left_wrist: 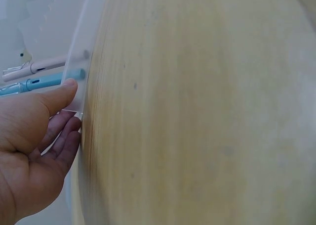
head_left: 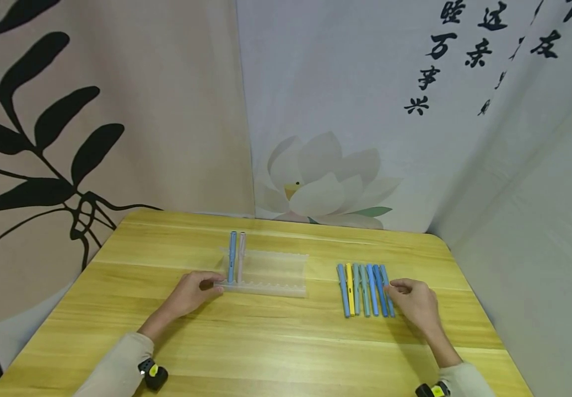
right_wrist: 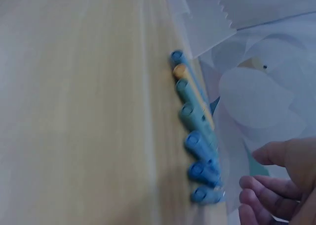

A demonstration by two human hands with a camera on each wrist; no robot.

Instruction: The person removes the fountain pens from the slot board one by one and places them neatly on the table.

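A clear plastic pen rack (head_left: 276,271) with a notched edge lies on the table, left of centre. At its left end a blue pen (head_left: 232,257) and a pale pink pen (head_left: 241,258) rest in it side by side. My left hand (head_left: 195,292) pinches the rack's near left corner, thumb over the edge by the blue pen's end. To the right lie several blue and green pens in a row, with one yellow pen (head_left: 350,289) among them. My right hand (head_left: 416,305) is beside the rightmost blue pen (head_left: 387,289); the right wrist view shows a gap between thumb and fingers.
Under everything is a wooden table (head_left: 266,342). A cloth curtain (head_left: 335,110) with a printed flower and writing hangs along its back edge, and more cloth (head_left: 539,220) hangs at the right side. Each wrist wears a dark strap device.
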